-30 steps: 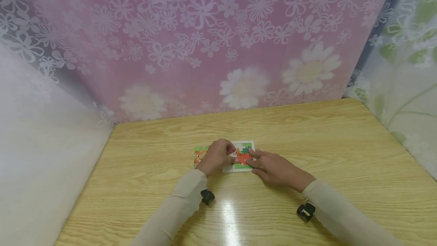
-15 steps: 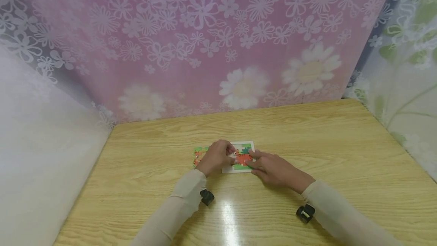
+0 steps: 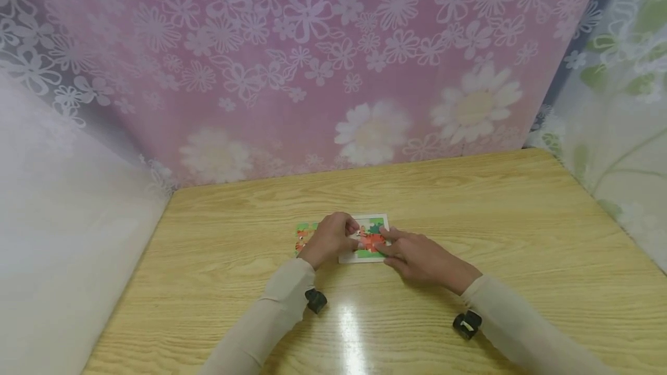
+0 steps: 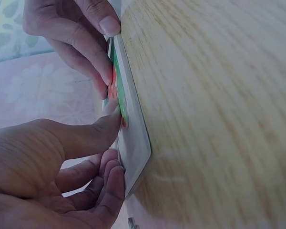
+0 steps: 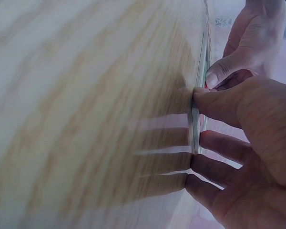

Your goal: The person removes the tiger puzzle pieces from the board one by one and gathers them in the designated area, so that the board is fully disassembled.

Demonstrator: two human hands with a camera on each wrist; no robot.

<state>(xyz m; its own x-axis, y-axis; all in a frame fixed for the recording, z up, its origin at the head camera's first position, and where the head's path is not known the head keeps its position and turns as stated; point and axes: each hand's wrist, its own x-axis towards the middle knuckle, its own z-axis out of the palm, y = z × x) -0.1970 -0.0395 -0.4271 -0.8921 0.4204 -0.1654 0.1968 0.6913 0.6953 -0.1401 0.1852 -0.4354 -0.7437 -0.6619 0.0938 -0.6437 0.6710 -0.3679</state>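
Observation:
A white-framed jigsaw puzzle [image 3: 363,258] with an orange tiger on green lies on the table between both hands. My left hand [image 3: 329,239] covers its left part. In the left wrist view, that hand's thumb [image 4: 102,131] presses on the picture while its other fingers curl beside the frame's edge. From the right, my right hand [image 3: 419,254] rests at the frame's corner. Its thumb [image 4: 109,26] touches the near edge, and extended fingers [image 4: 93,52] lie on the pieces. Left of the frame, loose puzzle pieces [image 3: 301,236] show, partly hidden by my left hand.
The wood-grain table [image 3: 234,300] extends around the puzzle. A pink flowered curtain [image 3: 323,74] stands along its back edge, with pale sheets [image 3: 62,219] at the sides. A black wrist camera [image 3: 315,301] sits on each wrist.
My left thumb has shifted very slightly to the right on the picture. Otherwise both hands, the frame and the loose pieces stay where they were.

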